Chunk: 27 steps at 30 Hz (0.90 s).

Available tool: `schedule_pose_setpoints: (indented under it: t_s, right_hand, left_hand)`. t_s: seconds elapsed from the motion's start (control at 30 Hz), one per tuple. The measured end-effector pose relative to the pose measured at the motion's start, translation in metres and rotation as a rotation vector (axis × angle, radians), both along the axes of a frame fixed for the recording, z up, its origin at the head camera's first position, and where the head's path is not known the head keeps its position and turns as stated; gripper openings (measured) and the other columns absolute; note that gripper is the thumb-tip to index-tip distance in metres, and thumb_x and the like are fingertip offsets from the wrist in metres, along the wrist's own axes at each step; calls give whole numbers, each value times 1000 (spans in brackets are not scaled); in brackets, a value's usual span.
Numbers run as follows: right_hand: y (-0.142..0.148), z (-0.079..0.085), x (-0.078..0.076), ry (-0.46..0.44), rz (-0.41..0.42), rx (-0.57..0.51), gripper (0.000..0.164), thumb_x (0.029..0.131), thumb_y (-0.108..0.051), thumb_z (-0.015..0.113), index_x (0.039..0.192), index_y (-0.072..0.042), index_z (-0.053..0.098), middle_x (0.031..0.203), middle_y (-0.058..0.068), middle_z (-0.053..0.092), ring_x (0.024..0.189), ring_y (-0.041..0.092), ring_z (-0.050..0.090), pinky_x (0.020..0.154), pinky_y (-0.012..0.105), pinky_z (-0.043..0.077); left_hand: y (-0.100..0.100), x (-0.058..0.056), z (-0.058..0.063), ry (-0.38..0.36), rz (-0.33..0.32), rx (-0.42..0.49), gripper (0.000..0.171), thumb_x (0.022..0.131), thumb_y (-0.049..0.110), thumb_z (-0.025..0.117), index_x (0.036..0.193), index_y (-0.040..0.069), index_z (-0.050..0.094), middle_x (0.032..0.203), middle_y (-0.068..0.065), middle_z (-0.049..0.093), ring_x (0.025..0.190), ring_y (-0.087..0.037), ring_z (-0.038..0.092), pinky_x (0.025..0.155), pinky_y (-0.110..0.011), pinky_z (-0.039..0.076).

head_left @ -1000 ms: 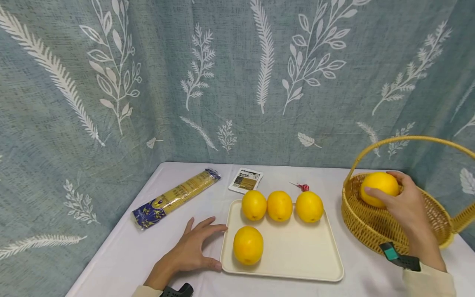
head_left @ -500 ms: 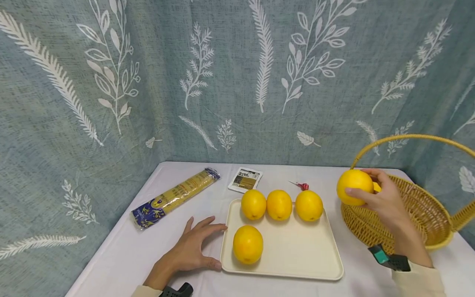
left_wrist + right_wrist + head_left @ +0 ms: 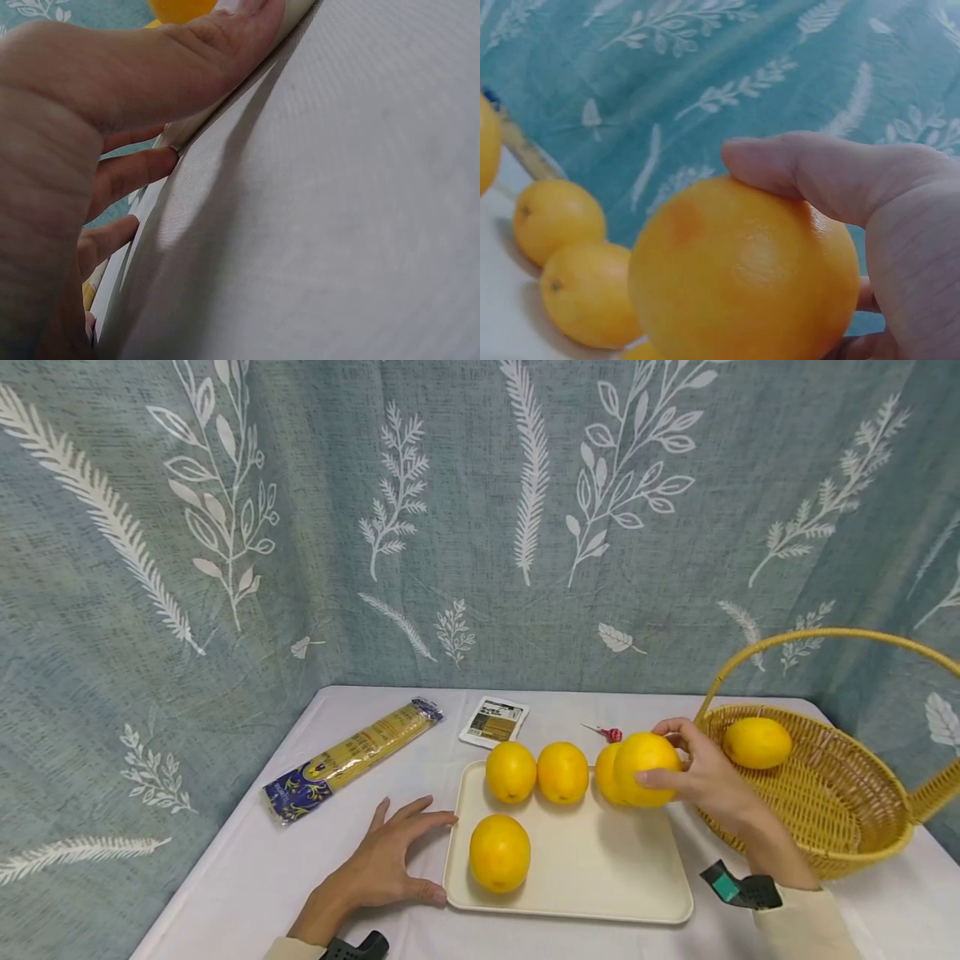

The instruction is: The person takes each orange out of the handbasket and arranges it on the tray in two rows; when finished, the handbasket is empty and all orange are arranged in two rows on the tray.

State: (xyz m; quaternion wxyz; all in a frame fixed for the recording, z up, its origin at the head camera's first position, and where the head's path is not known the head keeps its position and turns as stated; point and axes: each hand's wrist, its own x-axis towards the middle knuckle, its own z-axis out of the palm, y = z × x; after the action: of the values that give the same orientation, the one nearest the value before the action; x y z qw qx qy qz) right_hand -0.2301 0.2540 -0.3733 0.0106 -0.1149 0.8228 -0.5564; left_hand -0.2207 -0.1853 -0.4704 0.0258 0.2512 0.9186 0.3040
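Note:
In the head view my right hand (image 3: pixel 708 772) grips an orange (image 3: pixel 647 770) above the right side of a cream tray (image 3: pixel 592 877). The right wrist view shows my thumb across the top of this orange (image 3: pixel 742 270). Behind it, another orange (image 3: pixel 609 774) on the tray is partly hidden. Two more oranges sit along the tray's far edge, the left one (image 3: pixel 511 772) beside the middle one (image 3: pixel 563 772). A further orange (image 3: pixel 499 853) lies near the front left. My left hand (image 3: pixel 386 858) touches the tray's left edge with spread fingers and thumb.
A wicker basket (image 3: pixel 840 860) with a tall handle stands at the right, one orange (image 3: pixel 757 743) inside. Behind the tray lie a flat white packet (image 3: pixel 495 722) and a red lollipop (image 3: pixel 613 735). A pack of spaghetti (image 3: pixel 352 760) lies at the left.
My right hand has carried the orange leftward out of the basket to above the tray's right side. Another orange in the basket has come into view. My left hand has stayed at the tray edge.

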Motion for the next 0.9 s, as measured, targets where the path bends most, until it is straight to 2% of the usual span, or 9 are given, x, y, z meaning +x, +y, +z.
schedule_pose_setpoints:
  t_s: [0.2,0.33,0.6,0.9]
  right_hand:
    - [-13,-11,-1,-58,123,1,61,82,-17,80,125,2,41,120,23,47,87,30,63,71,37,61]
    - [-23,-17,-2,-61,182,24,60,77,-16,83,120,2,45,116,22,50,90,31,62,76,34,60]
    - [-46,-23,0,-84,225,167,66,67,-27,90,115,-3,51,109,13,57,97,29,56,85,38,51]
    - [-67,-32,3,-131,257,269,71,62,-36,91,114,-9,50,106,10,56,97,26,53,83,37,45]
  left_hand:
    - [0,1,-2,-11,-6,-11,98,56,71,85,141,31,57,152,-2,53,148,-37,34,120,-71,-4]
    - [0,1,-2,-3,-9,-11,98,56,71,85,141,31,58,151,-2,53,148,-38,34,120,-72,-3]
    - [0,1,-1,-5,-5,-4,98,55,70,86,141,31,58,151,-3,53,148,-38,34,119,-72,-3]
    - [0,0,1,-10,3,-5,97,56,70,86,141,32,58,152,-2,53,149,-37,33,120,-71,-4]
